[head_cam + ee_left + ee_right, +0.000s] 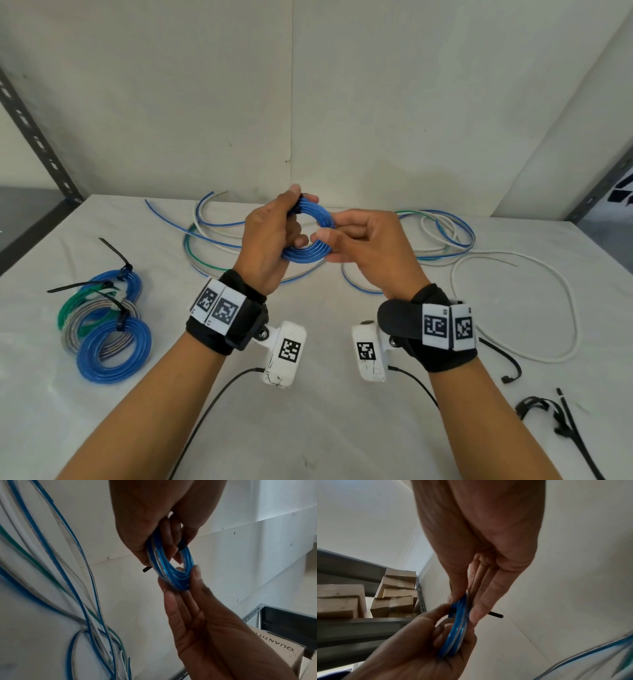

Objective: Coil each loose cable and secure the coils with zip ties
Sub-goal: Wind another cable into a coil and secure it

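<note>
I hold a small blue cable coil [306,254] in the air above the table, between both hands. My left hand [292,219] grips its upper left side, thumb on top, where a black zip tie [300,205] crosses the strands. In the left wrist view the tie's tail [146,569] sticks out beside the coil [169,568]. My right hand [334,241] pinches the coil's right side between thumb and fingers. The right wrist view shows the coil [458,630] edge-on and the tie's tail [496,615]. Whether the tie is locked is hidden.
Several tied coils [102,325], blue, green and grey, lie at the left of the white table [308,428]. Loose blue, white and green cables [212,240] spread behind my hands, a long white cable [548,308] to the right. Spare black zip ties [555,421] lie front right.
</note>
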